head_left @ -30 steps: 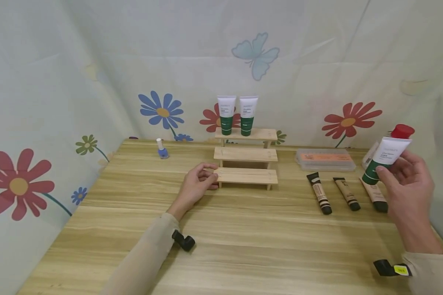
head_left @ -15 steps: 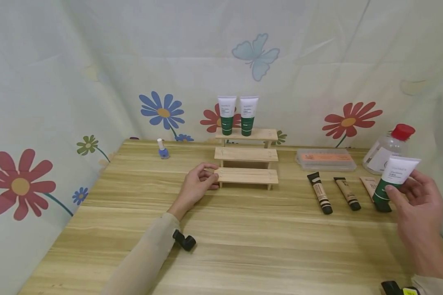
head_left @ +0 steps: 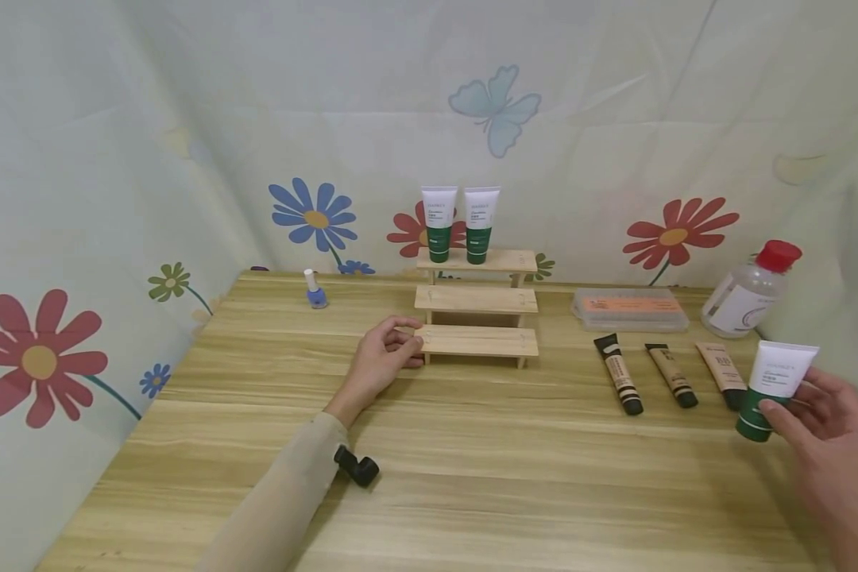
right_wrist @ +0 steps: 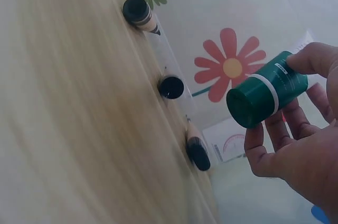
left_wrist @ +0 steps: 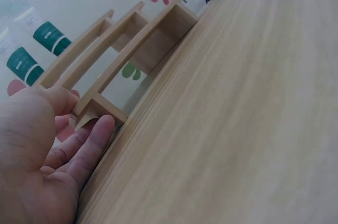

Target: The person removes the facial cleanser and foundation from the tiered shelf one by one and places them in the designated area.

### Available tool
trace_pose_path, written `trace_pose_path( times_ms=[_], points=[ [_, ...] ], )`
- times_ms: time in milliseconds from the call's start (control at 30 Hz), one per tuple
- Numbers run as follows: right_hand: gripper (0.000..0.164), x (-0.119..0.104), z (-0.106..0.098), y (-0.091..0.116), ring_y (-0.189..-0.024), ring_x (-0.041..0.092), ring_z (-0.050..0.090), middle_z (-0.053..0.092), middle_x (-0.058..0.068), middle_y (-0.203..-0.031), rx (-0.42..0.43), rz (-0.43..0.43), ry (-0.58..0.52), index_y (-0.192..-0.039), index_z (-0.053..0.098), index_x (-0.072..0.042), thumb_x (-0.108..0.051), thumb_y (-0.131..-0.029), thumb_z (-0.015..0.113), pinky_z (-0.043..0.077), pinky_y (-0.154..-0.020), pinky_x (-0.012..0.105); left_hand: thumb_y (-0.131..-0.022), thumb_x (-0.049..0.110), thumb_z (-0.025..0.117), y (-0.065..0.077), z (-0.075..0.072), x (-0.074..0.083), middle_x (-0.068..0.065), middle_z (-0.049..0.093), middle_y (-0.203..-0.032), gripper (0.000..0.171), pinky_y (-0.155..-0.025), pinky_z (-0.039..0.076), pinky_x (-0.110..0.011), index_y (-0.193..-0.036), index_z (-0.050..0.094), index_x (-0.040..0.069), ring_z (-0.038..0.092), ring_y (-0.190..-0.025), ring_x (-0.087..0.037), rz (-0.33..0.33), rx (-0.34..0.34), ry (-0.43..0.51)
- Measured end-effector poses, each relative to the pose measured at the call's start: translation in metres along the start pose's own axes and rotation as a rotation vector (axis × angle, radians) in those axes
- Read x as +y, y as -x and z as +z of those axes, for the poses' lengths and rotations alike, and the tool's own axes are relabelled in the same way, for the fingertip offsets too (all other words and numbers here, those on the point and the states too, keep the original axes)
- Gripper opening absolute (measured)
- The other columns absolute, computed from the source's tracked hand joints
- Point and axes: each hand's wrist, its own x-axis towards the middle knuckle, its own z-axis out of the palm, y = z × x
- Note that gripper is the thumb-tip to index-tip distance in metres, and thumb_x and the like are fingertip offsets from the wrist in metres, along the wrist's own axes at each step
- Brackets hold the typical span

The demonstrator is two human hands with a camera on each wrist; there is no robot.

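My right hand (head_left: 840,445) grips a white and green squeeze tube (head_left: 775,389) between thumb and fingers, its green cap pointing down and a little left. In the right wrist view the cap (right_wrist: 248,105) is held above the table. My left hand (head_left: 382,357) pinches the left end of the lowest step of a three-tier wooden display stand (head_left: 479,342). From the left wrist view, the thumb lies at the step's edge and the fingers reach under it. Two matching tubes, a left one (head_left: 439,222) and a right one (head_left: 481,224), stand cap-down on the top tier.
To the right lie a striped black-capped tube (head_left: 619,375), a tan tube (head_left: 672,377) and a beige BB tube (head_left: 722,373). Behind them are a clear plastic case (head_left: 631,310) and a red-capped bottle (head_left: 751,294). Blue nail polish (head_left: 315,294) stands left of the stand.
My right hand has brought the squeeze tube down and to the right, uncovering the bottle and the BB tube. My left hand stays at the stand.
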Motion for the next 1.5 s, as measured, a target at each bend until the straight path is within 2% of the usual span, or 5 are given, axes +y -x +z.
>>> trace_pose_path(
  times_ms=[733,867,967,1233,1500],
  points=[
    [0.054,0.034,-0.029,0.018,-0.094,-0.015,0.051,0.05,-0.04,-0.11,-0.104,-0.037,0.43,-0.147,0.055,-0.036,-0.006,-0.107,0.075,0.042,-0.078,-0.002,-0.111,0.016,0.073,-0.001,0.001,0.002,-0.019,0.076,-0.116,0.028,-0.087,0.073,-0.04,-0.139,0.071,0.011,0.079,-0.102,-0.032,-0.01,0.016,-0.016],
    [0.046,0.038,-0.029,0.016,-0.087,-0.018,0.047,0.069,0.001,-0.122,-0.151,0.044,0.534,-0.151,0.056,-0.018,-0.017,-0.109,0.075,0.045,-0.068,0.002,-0.111,0.015,0.073,0.0,0.001,0.002,-0.019,0.076,-0.116,0.028,-0.087,0.073,-0.04,-0.138,0.071,0.012,0.08,-0.101,-0.031,-0.017,0.017,-0.018],
    [0.058,0.037,-0.029,0.014,-0.083,-0.018,0.044,0.057,0.039,-0.141,-0.183,0.091,0.585,-0.157,0.049,0.001,-0.022,-0.11,0.074,0.046,-0.064,0.006,-0.111,0.015,0.073,0.0,0.001,0.002,-0.019,0.076,-0.116,0.027,-0.087,0.073,-0.04,-0.138,0.071,0.012,0.08,-0.101,-0.03,-0.018,0.018,-0.017],
    [0.066,0.034,-0.032,0.014,-0.085,-0.017,0.043,0.055,0.044,-0.145,-0.225,0.143,0.665,-0.158,0.044,0.009,-0.024,-0.11,0.074,0.047,-0.06,0.008,-0.111,0.015,0.073,0.0,0.001,0.001,-0.019,0.077,-0.115,0.027,-0.086,0.073,-0.04,-0.137,0.071,0.012,0.08,-0.1,-0.03,-0.016,0.017,-0.016],
    [0.062,0.044,-0.036,0.013,-0.083,-0.025,0.039,0.062,0.039,-0.136,-0.235,0.028,0.704,-0.153,0.053,0.008,-0.022,-0.105,0.081,0.045,-0.06,0.006,-0.11,0.016,0.074,0.0,0.001,0.0,-0.019,0.077,-0.115,0.028,-0.087,0.073,-0.04,-0.138,0.071,0.011,0.08,-0.1,-0.029,-0.013,0.016,-0.015]
  ],
)
